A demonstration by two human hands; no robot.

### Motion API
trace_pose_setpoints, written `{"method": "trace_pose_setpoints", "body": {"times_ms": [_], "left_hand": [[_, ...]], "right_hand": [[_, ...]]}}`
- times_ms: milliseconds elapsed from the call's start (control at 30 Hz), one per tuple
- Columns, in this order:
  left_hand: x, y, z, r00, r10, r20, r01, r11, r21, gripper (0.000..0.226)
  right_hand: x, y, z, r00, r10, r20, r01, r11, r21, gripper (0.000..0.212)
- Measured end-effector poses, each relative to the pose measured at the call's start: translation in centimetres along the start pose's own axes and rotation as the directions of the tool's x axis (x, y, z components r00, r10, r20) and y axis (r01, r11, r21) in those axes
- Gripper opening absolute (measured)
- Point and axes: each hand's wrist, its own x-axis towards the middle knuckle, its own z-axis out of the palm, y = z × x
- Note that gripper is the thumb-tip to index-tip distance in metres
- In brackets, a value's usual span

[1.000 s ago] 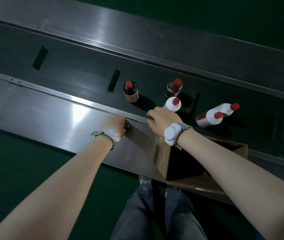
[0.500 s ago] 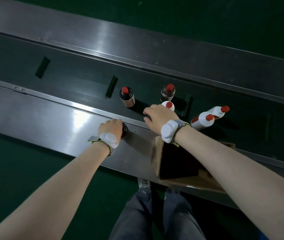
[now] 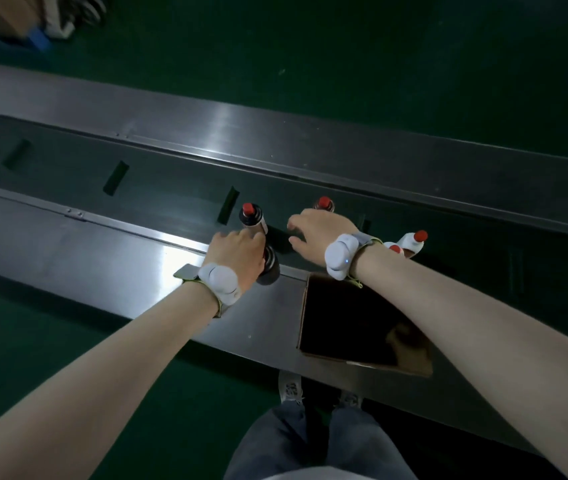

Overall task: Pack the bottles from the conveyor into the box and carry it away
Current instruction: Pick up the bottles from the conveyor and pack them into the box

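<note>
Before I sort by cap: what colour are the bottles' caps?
Red caps, clearest in the head view.

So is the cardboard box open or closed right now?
Open. The cardboard box sits on the steel ledge with its top uncovered, showing a dark interior; contents cannot be told.

To your left the conveyor [image 3: 157, 188] belt lies bare apart from dark strips, while ahead two dark bottles [image 3: 253, 218] and two white bottles [image 3: 412, 240] crowd its near edge, just beyond the open box [image 3: 355, 320].
</note>
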Motion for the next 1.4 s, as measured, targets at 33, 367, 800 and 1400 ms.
{"method": "trace_pose_setpoints", "body": {"times_ms": [33, 367, 800, 1400], "left_hand": [[-0.3, 0.4, -0.9, 0.999, 0.019, -0.038, -0.019, 1.0, 0.002, 0.017], [-3.0, 6.8, -8.3, 0.981, 0.118, -0.153, -0.109, 0.992, 0.064, 0.019], [-4.9, 14.1, -7.5, 0.991, 0.106, 0.081, -0.102, 0.994, -0.046, 0.018], [-1.7, 18.5, 7.7, 0.874, 0.04, 0.485, -0.021, 0.999, -0.045, 0.027]], "right_hand": [[-0.6, 0.3, -0.5, 1.0, -0.003, -0.015, 0.003, 1.0, 0.008, 0.036], [-4.9, 2.7, -4.0, 0.994, 0.006, -0.112, -0.005, 1.0, 0.007, 0.034], [-9.8, 5.8, -0.1, 0.998, -0.011, -0.066, 0.014, 0.999, 0.036, 0.013], [-12.4, 9.8, 8.3, 0.987, 0.104, 0.12, -0.111, 0.992, 0.061, 0.029]]}}
